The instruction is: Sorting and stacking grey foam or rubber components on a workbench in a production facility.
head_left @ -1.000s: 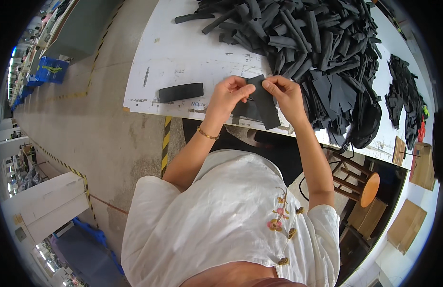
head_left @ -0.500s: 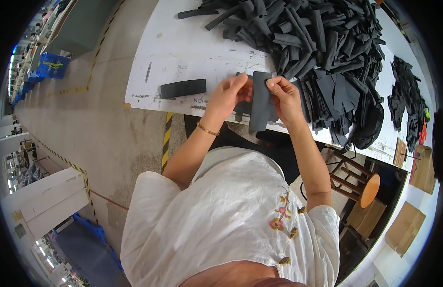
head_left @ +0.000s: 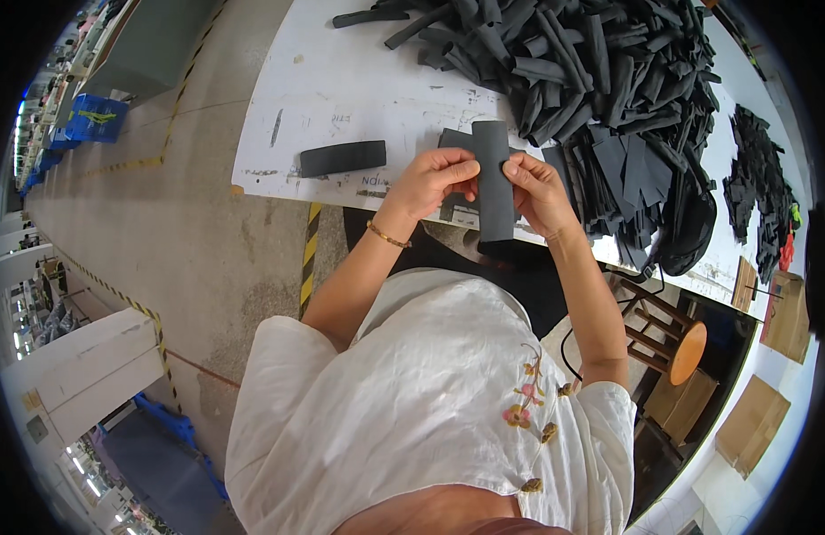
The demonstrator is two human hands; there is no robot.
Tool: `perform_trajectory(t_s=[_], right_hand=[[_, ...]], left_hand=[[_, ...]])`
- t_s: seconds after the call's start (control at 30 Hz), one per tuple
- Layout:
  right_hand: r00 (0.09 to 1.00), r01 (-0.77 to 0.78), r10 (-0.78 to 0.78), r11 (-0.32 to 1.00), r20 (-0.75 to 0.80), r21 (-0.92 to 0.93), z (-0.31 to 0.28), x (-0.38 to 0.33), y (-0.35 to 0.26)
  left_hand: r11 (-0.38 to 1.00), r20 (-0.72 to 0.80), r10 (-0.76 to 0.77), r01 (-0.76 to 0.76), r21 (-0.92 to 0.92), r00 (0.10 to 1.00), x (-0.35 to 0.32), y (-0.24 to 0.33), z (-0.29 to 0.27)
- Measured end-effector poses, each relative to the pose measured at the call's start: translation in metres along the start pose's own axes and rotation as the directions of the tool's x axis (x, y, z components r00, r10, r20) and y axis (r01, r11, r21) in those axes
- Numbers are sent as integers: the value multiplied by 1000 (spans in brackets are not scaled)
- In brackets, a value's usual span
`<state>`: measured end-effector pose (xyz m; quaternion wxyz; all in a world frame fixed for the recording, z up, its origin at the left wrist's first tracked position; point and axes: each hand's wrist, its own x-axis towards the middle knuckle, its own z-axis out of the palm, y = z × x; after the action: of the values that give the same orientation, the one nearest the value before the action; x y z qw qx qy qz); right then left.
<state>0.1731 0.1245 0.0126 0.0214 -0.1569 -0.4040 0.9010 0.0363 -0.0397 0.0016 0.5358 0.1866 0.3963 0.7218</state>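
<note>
**Black strip point(head_left: 493, 192) pinched between two hands at the table's near edge**

The person's left hand point(head_left: 441, 181) has a narrow grip on the strip's left side, thumb pointing inward and fingers bent. The right hand point(head_left: 539, 189) pinches the opposite side, its thumb at the edge and its fingers curled; how far they reach behind is hidden. The strip runs lengthwise toward the person, in front of the torso, its near end about level with the front edge of the white table point(head_left: 310, 102). Whether it touches the tabletop cannot be told.

Another dark piece point(head_left: 454, 140) lies on the table behind the held one, partly covered by it and the left hand. To the left, well apart from the hands, a single black band point(head_left: 344, 159) lies flat, roughly crosswise.

Beyond the right hand rises a large heap of curled black pieces point(head_left: 599, 67). Nearer, flat black panels point(head_left: 622, 183) overlap in a loose fan, with a black bag point(head_left: 689, 223) beside them. A wooden stool point(head_left: 688, 353) stands below the table's right part. A beaded bracelet point(head_left: 390, 234) circles the left wrist.
</note>
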Motion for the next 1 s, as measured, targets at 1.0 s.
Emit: perform_trajectory(t_s=[1.0], right_hand=[[951,15,-301,270,-70,-963,-14,-25,7]], left_hand=[[739,-463,387,32,673,798,-28,-49,-21]])
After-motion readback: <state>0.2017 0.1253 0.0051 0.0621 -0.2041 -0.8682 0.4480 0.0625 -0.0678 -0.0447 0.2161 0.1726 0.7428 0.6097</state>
